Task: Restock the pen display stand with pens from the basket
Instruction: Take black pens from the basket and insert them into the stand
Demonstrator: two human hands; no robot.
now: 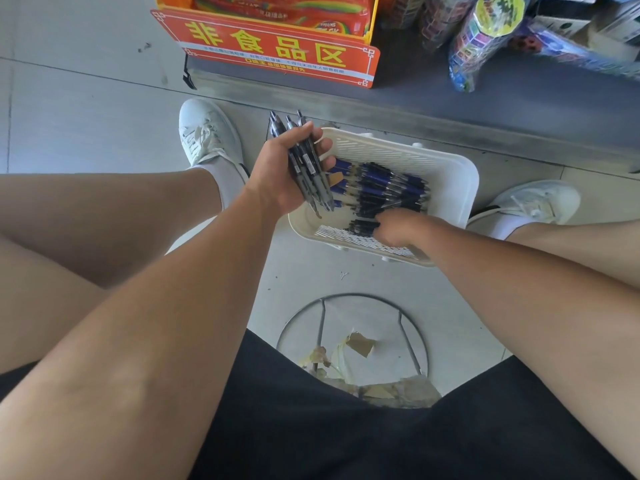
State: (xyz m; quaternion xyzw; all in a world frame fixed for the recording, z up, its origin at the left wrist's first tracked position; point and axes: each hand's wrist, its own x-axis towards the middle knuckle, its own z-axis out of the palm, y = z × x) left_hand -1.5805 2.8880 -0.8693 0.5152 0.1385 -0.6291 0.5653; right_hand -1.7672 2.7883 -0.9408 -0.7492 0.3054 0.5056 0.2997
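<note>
Two bare hands work over a white plastic basket (pixel 462 188) on the pale tiled floor, between the white shoes (pixel 207 135) of a seated person in black shorts (pixel 346 431). The left hand (pixel 282 174), palm up at the basket's far-left corner, has its fingers curled round a bundle of pens (pixel 306 161). The bundle's dark barrels lie side by side across the palm, with their ends sticking out past the fingers toward the shelving.

The right hand (pixel 398 228) reaches into the near side of the basket, its fingertips down among the loose pens (pixel 388 188). Whether it pinches one or only touches them cannot be told from this angle. The loose pens, blue and black, lie heaped in the middle of the basket on its slotted floor.

Just beyond the basket runs the grey base of a shop shelf (pixel 433 98). On it at the far left stands an orange sign (pixel 266 48) with large yellow Chinese characters, and bright rainbow-striped packets sit behind the sign. At the far right, wrapped bundles of colourful goods (pixel 485 43) lean on the shelf.

Nearest the camera, between the person's knees, a dark metal ring frame (pixel 353 299) shows above the floor, with torn brownish scraps (pixel 360 344) within it.
</note>
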